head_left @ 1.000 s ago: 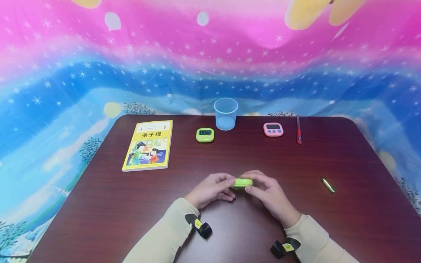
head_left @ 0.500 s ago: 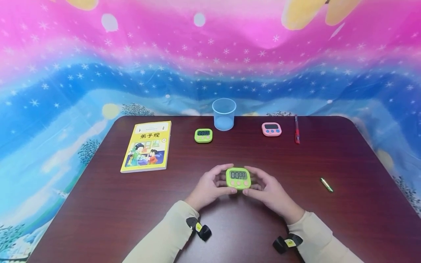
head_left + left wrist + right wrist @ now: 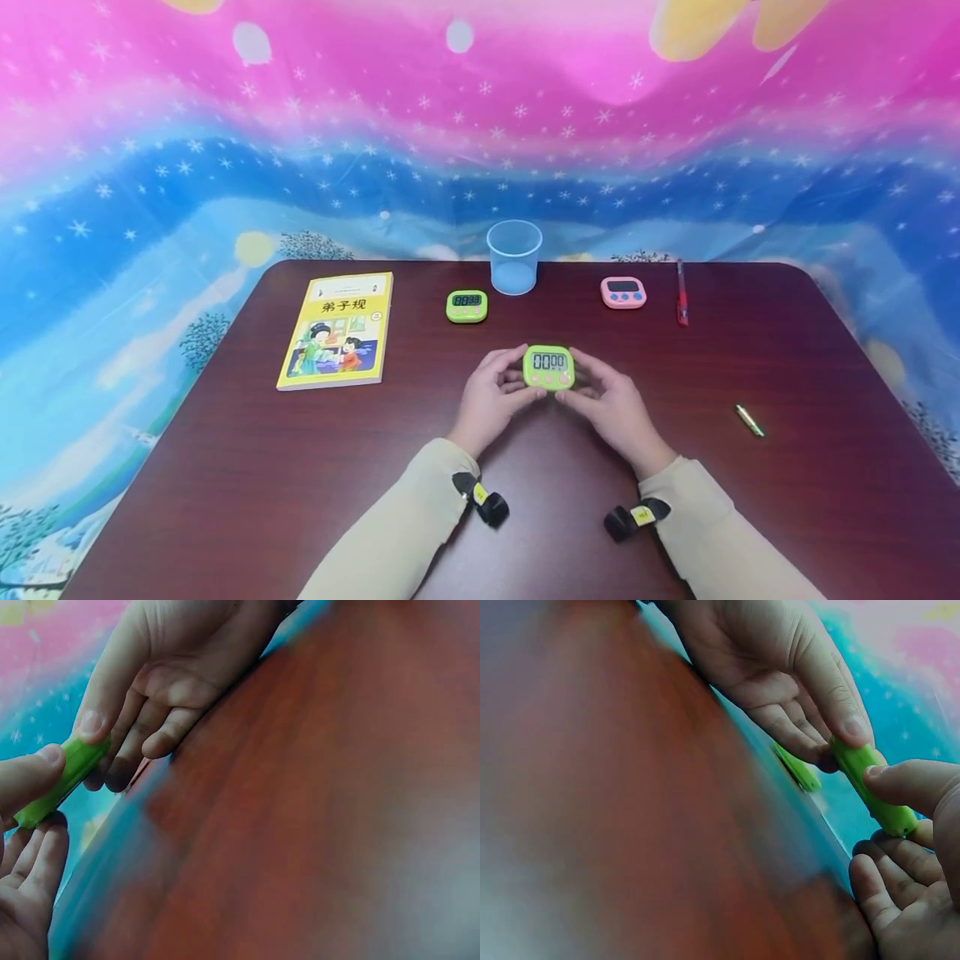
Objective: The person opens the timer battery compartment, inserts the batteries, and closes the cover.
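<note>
1. Book (image 3: 337, 331): lying flat at the table's (image 3: 225, 467) left, well apart from both hands.
2. Far timer (image 3: 467, 306): green, sitting face up just left of the cup (image 3: 514, 257) by the far edge.
3. Left hand (image 3: 492, 398): gripping the held timer's (image 3: 549, 367) left edge, thumb on the front and fingers curling behind. The left wrist view is showing that thumb pressing the green edge (image 3: 61, 778).
4. Held timer: sitting between the 2 hands above the table's middle, its display facing the camera. 1.0 s ago it was edge-on and lower, only its rim showing; 0.5 s ago its face was already turned up; now both hands are carrying it farther from the body. Judged from this, the turning-over is finished and the face and its 3 buttons are now open to reading or pressing.
5. Right hand (image 3: 609, 404): pinching the timer's right edge, thumb in front, fingers behind; the right wrist view is showing the same pinch on the edge (image 3: 871, 789).
6. Pink timer (image 3: 623, 292) and pen (image 3: 681, 293): lying at the far right, untouched.
7. Small metal piece (image 3: 748, 420): lying alone right of the hands; too small to identify.
</note>
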The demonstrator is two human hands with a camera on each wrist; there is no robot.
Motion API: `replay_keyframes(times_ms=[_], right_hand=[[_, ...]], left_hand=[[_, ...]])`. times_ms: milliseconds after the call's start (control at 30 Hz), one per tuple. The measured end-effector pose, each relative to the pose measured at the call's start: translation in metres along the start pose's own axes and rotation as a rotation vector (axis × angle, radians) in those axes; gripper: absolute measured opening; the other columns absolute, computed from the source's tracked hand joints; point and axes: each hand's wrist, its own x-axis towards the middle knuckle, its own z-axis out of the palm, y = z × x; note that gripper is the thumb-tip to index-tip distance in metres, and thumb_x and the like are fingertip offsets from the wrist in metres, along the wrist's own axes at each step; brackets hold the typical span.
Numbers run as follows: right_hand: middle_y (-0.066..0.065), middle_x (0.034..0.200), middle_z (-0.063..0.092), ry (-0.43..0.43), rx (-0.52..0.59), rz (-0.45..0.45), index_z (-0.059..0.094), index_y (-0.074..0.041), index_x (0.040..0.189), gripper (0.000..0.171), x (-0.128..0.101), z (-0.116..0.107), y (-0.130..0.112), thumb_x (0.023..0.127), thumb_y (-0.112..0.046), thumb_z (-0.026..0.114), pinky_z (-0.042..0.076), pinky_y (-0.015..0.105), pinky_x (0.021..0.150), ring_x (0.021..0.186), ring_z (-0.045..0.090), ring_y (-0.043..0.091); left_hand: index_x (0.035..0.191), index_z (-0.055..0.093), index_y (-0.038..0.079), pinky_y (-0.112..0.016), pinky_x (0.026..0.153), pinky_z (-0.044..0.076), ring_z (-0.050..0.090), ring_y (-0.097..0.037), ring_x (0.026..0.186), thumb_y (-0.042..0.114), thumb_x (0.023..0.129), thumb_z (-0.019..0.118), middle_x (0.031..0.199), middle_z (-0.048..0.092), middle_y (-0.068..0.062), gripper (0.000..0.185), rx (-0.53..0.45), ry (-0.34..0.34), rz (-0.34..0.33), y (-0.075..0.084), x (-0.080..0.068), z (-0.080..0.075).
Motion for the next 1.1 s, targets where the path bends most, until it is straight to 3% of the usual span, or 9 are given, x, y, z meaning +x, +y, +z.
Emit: replay_keyframes(times_ms=[200,433,667,867,1100], right_hand=[[0.011,0.13,0.066,0.088,-0.002,0.07,0.052,-0.013,0.147,0.065,0.023,-0.002,0.003,0.088,-0.02,0.08,0.058,0.03,0.088,0.111,0.067,0.024],[0.011,0.122,0.069,0.176,0.028,0.087,0.058,-0.01,0.141,0.06,0.046,-0.004,0.006,0.087,-0.02,0.081,0.055,0.015,0.079,0.11,0.067,0.022],[0.009,0.111,0.071,0.255,-0.075,0.128,0.063,-0.012,0.137,0.053,0.069,-0.004,0.006,0.087,-0.021,0.08,0.052,0.017,0.072,0.099,0.066,0.021],[0.012,0.111,0.07,0.236,-0.149,0.12,0.063,-0.009,0.137,0.051,0.09,-0.002,0.006,0.089,-0.018,0.077,0.055,0.031,0.076,0.096,0.068,0.024],[0.016,0.12,0.068,0.203,-0.188,0.137,0.061,-0.004,0.137,0.05,0.107,-0.002,0.006,0.091,-0.016,0.075,0.057,0.043,0.086,0.101,0.068,0.029]], left_hand=[[0.13,0.067,0.01,-0.021,0.077,0.059,0.07,-0.013,0.088,0.011,0.078,0.087,0.109,0.069,-0.004,0.055,0.05,0.114,0.013,-0.006,0.025,0.008],[0.123,0.072,0.009,-0.018,0.079,0.058,0.069,-0.009,0.092,0.013,0.08,0.086,0.113,0.066,-0.001,0.045,0.082,0.182,0.006,-0.009,0.049,0.015],[0.125,0.071,0.009,-0.014,0.077,0.056,0.067,-0.008,0.091,0.019,0.083,0.084,0.112,0.065,-0.003,0.045,0.239,0.197,-0.029,-0.011,0.075,0.021],[0.126,0.071,0.01,-0.017,0.077,0.054,0.065,-0.009,0.088,0.024,0.086,0.082,0.114,0.067,-0.002,0.044,0.464,0.184,-0.044,-0.015,0.094,0.019],[0.127,0.069,0.009,-0.02,0.078,0.054,0.066,-0.009,0.087,0.025,0.09,0.078,0.117,0.067,-0.004,0.042,0.571,0.13,-0.081,-0.017,0.108,0.016]])
